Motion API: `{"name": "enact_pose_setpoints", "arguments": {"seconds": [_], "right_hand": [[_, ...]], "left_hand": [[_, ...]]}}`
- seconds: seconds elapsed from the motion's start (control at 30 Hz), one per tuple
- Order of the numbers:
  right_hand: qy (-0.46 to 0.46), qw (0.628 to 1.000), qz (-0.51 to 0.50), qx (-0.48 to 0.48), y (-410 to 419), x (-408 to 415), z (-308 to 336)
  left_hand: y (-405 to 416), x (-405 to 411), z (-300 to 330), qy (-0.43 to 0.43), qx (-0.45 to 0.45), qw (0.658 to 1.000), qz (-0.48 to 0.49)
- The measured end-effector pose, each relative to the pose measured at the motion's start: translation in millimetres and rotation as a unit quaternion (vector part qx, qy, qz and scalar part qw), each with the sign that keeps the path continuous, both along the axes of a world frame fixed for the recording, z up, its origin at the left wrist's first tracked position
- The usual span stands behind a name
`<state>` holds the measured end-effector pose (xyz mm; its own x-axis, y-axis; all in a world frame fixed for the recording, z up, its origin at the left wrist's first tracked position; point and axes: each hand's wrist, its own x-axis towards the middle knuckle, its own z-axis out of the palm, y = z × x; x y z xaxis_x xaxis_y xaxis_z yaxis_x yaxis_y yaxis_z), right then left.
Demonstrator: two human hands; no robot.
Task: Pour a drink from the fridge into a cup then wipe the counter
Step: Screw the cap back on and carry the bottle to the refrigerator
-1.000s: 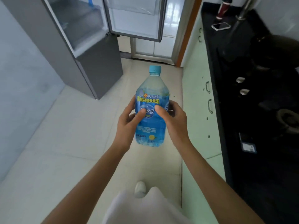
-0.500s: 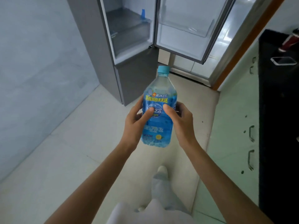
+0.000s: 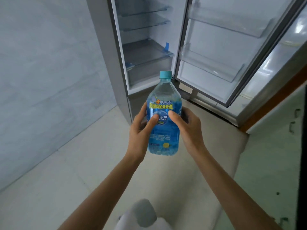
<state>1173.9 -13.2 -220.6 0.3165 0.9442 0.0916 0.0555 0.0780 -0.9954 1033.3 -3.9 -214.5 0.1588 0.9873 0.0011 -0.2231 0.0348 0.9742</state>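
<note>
Between my palms the bottle (image 3: 163,120) stands upright, capped, my left hand (image 3: 141,128) and right hand (image 3: 187,128) curled round its label from either side, thumbs across the front. Just beyond my grip the fridge (image 3: 146,47) gapes, its door (image 3: 224,52) swung wide off to the right. I judge I should keep the bottle level and shut that door before seeking a cup.

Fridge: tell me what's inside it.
The fridge stands open, with bare glass shelves and a drawer; its door bins look bare too. The bottle, gripped by left hand and right hand, hides the lowest part.
</note>
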Motion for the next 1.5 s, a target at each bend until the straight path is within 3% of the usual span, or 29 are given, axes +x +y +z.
{"name": "enact_pose_setpoints", "arguments": {"seconds": [0.83, 1.5], "right_hand": [[-0.043, 0.995, 0.06, 0.07, 423.4, 114.6, 55.9], [0.019, 0.969, 0.206, 0.137, 716.8, 140.7, 144.1]], "left_hand": [[412.7, 110.2, 43.9, -0.028, 0.074, 0.996, 0.033], [661.5, 154.7, 128.9, -0.033, 0.185, 0.962, 0.197]]}}
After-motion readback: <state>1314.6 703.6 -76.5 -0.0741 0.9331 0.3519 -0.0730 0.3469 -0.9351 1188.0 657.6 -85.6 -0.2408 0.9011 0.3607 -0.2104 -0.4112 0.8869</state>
